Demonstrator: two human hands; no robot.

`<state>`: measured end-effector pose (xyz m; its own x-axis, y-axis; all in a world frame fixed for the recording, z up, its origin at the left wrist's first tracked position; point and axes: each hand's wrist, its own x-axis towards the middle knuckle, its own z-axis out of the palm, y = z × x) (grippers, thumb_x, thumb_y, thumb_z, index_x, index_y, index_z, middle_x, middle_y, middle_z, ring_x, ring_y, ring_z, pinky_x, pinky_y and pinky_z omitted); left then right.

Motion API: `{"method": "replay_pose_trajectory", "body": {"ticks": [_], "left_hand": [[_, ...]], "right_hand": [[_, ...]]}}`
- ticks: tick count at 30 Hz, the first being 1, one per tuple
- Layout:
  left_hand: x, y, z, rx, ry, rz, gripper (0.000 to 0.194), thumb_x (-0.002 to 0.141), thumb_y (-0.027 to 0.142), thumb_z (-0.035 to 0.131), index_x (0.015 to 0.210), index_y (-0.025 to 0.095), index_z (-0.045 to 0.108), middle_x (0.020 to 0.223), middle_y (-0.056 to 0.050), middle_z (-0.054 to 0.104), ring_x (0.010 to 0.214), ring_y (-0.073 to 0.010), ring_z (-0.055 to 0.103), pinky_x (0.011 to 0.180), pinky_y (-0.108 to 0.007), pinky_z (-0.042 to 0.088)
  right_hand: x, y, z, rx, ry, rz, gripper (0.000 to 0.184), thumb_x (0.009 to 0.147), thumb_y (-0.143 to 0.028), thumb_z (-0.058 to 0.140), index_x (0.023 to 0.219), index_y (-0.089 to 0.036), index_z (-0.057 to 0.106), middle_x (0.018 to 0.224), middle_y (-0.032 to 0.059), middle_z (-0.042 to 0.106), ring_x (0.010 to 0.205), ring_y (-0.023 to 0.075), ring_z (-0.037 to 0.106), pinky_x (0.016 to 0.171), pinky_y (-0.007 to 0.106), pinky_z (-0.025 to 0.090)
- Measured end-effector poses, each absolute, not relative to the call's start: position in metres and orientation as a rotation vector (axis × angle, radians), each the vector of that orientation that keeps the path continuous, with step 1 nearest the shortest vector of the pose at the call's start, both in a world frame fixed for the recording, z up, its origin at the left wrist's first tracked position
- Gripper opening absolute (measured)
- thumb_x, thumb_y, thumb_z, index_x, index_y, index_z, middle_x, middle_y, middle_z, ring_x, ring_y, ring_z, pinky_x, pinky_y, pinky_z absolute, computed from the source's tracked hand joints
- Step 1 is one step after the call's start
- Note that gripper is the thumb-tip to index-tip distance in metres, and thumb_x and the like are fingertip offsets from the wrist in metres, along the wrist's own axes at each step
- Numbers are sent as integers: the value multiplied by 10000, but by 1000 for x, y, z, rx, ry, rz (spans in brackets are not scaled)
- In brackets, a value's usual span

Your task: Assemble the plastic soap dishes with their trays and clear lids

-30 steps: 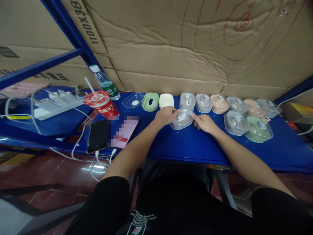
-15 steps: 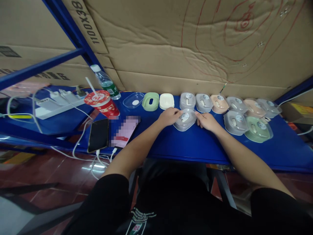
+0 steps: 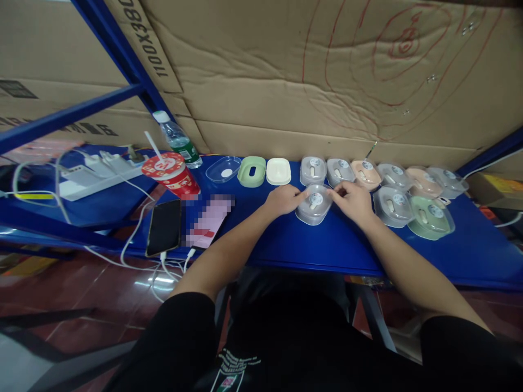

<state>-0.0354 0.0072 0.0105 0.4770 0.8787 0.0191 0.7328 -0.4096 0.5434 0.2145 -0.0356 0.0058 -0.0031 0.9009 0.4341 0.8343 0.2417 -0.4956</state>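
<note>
A grey plastic box with a see-through lid and a round sticker (image 3: pixel 314 203) rests on the blue tabletop in front of me. My left hand (image 3: pixel 285 199) grips its left rim, and my right hand (image 3: pixel 352 201) holds the right rim, fingers curled in. The undersides of the fingers are hidden. Behind the box stand more lidded boxes, among them a grey one (image 3: pixel 312 172) and a peach one (image 3: pixel 366 174). To the left lie a cream box part (image 3: pixel 278 172), a green part with an oval slot (image 3: pixel 251 172) and a clear lid (image 3: pixel 223 170).
A grey lidded box (image 3: pixel 393 207) and a green one (image 3: pixel 431 218) sit right of my hand. On the left are a red paper cup (image 3: pixel 175 179), a water bottle (image 3: pixel 180 142), two phones with cables, and a power strip (image 3: pixel 102 179). A cardboard wall (image 3: pixel 253 71) rises behind.
The grey box has turned between my hands and now sits squarer to me, slightly further right. My right hand's fingers have shifted along its far right corner.
</note>
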Motion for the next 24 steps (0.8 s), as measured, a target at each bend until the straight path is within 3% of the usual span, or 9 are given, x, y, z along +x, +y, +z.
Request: {"method": "replay_pose_trajectory", "body": {"ticks": [3,5,10,13,16,19,24], "left_hand": [[-30,-1,14,2282,1337,350,641,1073,635,424,725,205,747,853,-107,778,911,-273,740,823,-393,535],[-28,-4,15,2300,1291,311,633,1099,584,391,756,204,764,890,-104,794,924,-263,744,850,-392,547],[-38,2,15,2371,1440,496,460,1085,528,467,1097,227,814,1195,-108,791,1106,-293,727,945,-422,567],[-48,11,13,2332,1572,584,480,1074,534,500,1337,213,742,1441,-134,684,1199,-308,706,1007,-434,567],[-54,19,7,2333,1632,505,559,1068,528,517,1489,179,635,1553,-172,594,1242,-326,695,1052,-438,553],[-56,24,1,2377,1602,411,615,1053,528,554,1544,159,578,1572,-188,579,1295,-348,671,1087,-443,534],[-55,23,8,2365,1538,419,559,1052,523,562,1468,157,642,1400,-161,719,1256,-315,694,1069,-413,534]], "right_hand": [[202,-45,15,-1232,-2144,150,421,910,-601,744,1194,-294,789,1193,93,805,1145,335,716,1050,538,526],[203,-48,20,-1117,-2311,236,470,914,-579,756,1311,-326,760,1336,78,769,1251,347,689,1122,576,494],[241,-45,29,-1224,-2352,169,226,913,-502,766,1044,-325,820,1210,47,807,1192,359,721,1124,620,476],[258,-47,35,-1393,-2188,-32,210,899,-512,782,851,-308,794,1078,57,813,1154,380,711,1124,645,461],[243,-54,37,-1373,-2036,-99,227,934,-508,750,951,-288,803,1148,88,804,1182,393,700,1126,650,466],[211,-62,29,-1240,-2037,88,259,973,-516,717,1104,-306,792,1192,81,800,1145,350,731,1071,593,540],[188,-52,-1,-1242,-2031,243,267,959,-508,731,1125,-304,774,1222,88,787,1178,344,721,1100,618,520]]}}
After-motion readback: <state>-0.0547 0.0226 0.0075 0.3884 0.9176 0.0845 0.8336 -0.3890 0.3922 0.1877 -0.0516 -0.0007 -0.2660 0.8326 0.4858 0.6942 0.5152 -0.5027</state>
